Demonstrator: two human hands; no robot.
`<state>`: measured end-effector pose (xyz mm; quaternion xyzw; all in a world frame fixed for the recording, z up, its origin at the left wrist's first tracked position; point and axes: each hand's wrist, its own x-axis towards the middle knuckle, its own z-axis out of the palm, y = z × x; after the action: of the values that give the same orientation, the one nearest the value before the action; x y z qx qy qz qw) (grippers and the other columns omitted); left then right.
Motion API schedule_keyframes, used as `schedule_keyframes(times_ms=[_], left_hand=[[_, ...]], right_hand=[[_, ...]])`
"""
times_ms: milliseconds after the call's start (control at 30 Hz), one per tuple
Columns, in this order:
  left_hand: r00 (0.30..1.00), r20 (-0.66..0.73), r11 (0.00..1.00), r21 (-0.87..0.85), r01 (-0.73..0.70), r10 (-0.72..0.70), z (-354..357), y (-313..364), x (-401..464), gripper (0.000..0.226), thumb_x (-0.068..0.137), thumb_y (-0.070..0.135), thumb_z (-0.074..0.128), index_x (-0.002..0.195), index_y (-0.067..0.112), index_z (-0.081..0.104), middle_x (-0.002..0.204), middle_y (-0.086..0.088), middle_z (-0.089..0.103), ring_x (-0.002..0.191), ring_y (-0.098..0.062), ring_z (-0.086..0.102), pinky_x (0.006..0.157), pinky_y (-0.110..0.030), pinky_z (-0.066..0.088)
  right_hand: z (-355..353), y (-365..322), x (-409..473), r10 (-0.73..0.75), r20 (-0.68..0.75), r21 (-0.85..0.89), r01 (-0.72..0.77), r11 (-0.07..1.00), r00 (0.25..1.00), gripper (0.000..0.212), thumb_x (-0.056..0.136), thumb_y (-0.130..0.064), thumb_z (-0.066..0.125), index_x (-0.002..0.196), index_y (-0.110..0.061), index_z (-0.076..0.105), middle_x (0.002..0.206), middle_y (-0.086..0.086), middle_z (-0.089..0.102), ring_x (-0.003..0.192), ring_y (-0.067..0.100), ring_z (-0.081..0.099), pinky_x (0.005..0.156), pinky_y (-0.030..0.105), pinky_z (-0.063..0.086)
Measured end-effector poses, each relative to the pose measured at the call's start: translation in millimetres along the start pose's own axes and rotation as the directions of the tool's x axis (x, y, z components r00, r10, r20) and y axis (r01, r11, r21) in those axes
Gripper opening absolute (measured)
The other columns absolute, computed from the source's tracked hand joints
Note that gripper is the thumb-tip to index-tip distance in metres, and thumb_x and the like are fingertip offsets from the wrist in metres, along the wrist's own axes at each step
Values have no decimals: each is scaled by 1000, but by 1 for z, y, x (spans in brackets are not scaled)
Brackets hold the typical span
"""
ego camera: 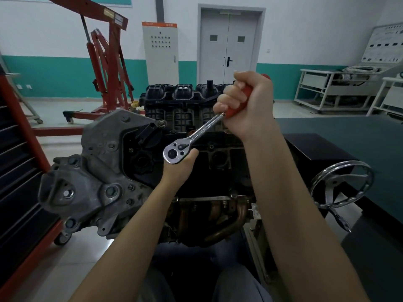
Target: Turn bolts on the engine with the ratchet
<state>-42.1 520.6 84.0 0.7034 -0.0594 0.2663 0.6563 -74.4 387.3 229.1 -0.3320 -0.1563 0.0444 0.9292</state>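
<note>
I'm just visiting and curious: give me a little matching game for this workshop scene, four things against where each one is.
Things:
1. ratchet handle
2. ratchet head
3. handwheel
4. engine hoist

Places:
A. far left, on the floor behind the engine
B. gripped in the right hand
C. right of the engine, by the dark bench
D. over the left hand

Pairs: 1-B, 2-D, 3-C, 4-A

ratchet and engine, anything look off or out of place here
Nothing stands out. The right hand grips the ratchet by its red handle, the left hand steadies its head over the engine. No spill or damage shows; whether a socket is fitted cannot be seen.
</note>
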Motion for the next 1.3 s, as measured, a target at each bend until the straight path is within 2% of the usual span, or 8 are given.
schedule_keyframes(times_ms=[333,433,600,733,867,1033,1167,1300], left_hand=[[998,-68,998,-56,13,-17,-5,-4,5,49,86,-9,55,56,19,27,49,14,32,45,-3,30,49,-12,29],[998,-42,999,13,37,-37,-4,-1,3,48,89,-6,52,56,22,31,48,17,33,43,-2,31,44,-10,29],[978,-98,974,-152,170,-186,0,-2,4,46,83,1,57,51,25,34,47,13,34,51,-9,29,49,-23,27],[993,-41,992,-69,109,-112,-2,0,4,44,80,4,57,51,26,31,47,15,32,46,-5,30,45,-17,29],[983,-79,982,-105,159,-167,-3,-5,4,51,85,3,60,46,29,39,49,12,39,48,-4,35,49,-19,33],[999,-33,993,-120,4,-8,-7,-4,4,51,86,-2,57,54,21,25,47,15,28,47,-4,24,48,-17,25],[1000,-13,999,-26,-24,24,-7,-4,4,49,87,-9,53,54,18,29,47,14,28,44,-2,23,47,-16,23],[992,-55,994,-26,110,-111,-4,-6,6,40,88,2,60,56,17,41,48,12,42,47,-1,40,49,-15,36]], right_hand=[[-42,65,-90,-289,-173,326,332,885,941,31,84,-15,47,53,-17,40,46,-1,34,45,15,38,56,27,47],[-39,57,-82,-292,-142,287,321,902,946,36,87,-12,42,52,-17,36,43,-2,30,42,14,32,49,26,41],[-17,18,-26,-133,-53,106,138,985,990,41,89,-7,41,50,-18,35,40,-5,26,37,11,25,43,19,33],[-3,4,-3,-14,-25,34,15,999,1000,41,89,-8,41,49,-17,33,39,-5,25,35,11,23,41,19,31],[-22,23,-37,-148,-75,133,157,979,986,30,79,-8,48,53,-18,36,42,-5,28,39,12,27,46,21,35],[-38,73,-94,-279,-220,339,341,877,935,33,83,-14,47,51,-18,40,45,-2,32,44,15,36,54,27,46],[-39,62,-85,-284,-192,290,331,898,939,32,80,-13,45,51,-19,34,42,-3,27,41,14,29,48,25,39],[-25,21,-35,-167,-115,142,182,973,979,30,77,-8,45,53,-19,31,40,-6,25,37,11,23,44,19,31]])
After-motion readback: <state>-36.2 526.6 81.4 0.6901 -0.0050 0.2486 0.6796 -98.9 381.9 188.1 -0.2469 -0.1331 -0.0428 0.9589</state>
